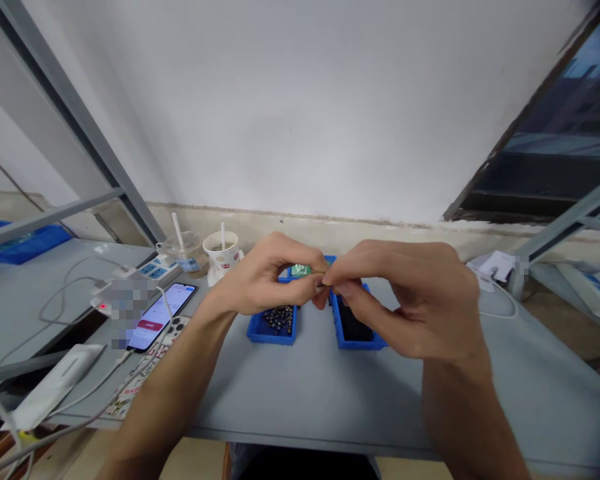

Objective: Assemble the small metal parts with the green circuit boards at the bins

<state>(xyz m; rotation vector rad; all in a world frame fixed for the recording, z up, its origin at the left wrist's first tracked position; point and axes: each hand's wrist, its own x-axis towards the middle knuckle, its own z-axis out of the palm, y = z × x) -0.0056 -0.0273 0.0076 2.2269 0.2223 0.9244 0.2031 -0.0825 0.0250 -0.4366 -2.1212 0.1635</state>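
Note:
My left hand [275, 277] and my right hand [410, 293] meet in the middle above the table, fingertips almost touching. Both are closed in a pinch around a tiny piece [321, 284], too small and too covered by fingers to name. Below my left hand sits a blue bin [273, 339] with many small, shiny metal parts [280, 319] in it. Under my right hand is a second blue bin [363, 345] holding black contents [353, 325], partly hidden by the fingers. Behind my hands, a green item [301, 270] shows in another blue bin [331, 259].
On the left lie a lit phone [163, 317], a patterned phone case [137, 380], a power strip [157, 270], cables and a white packet [55, 387]. A paper cup [221, 257] and a clear plastic cup [193, 257], both with straws, stand near the wall.

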